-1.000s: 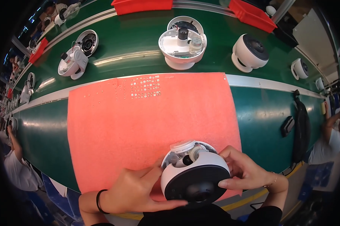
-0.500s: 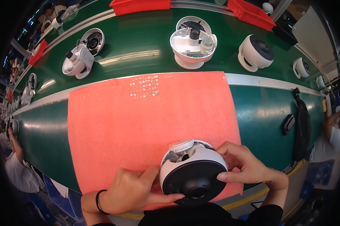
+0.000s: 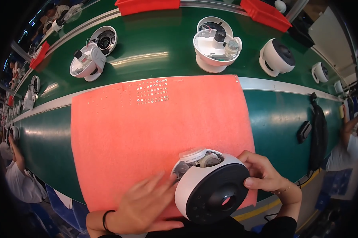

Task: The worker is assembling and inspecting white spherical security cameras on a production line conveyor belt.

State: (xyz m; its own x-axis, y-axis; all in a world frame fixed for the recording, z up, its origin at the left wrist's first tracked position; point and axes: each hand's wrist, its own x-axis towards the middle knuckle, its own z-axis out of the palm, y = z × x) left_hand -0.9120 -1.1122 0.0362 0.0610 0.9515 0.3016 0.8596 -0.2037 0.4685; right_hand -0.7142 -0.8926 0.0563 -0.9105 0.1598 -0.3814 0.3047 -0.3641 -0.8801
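Across the green conveyor bench point(image 3: 155, 51) lies a large pink foam mat point(image 3: 147, 135), with a scatter of small screws point(image 3: 152, 91) near its far edge. At the mat's near edge sits a round white housing with a black front point(image 3: 210, 190), its open back showing inner parts. Right hand point(image 3: 266, 178) grasps its side, fingers curled round the rim. Left hand point(image 3: 143, 206) rests beside it, blurred, fingers spread and released, fingertips touching the housing. Beyond the mat sit other half-built white units point(image 3: 216, 45).
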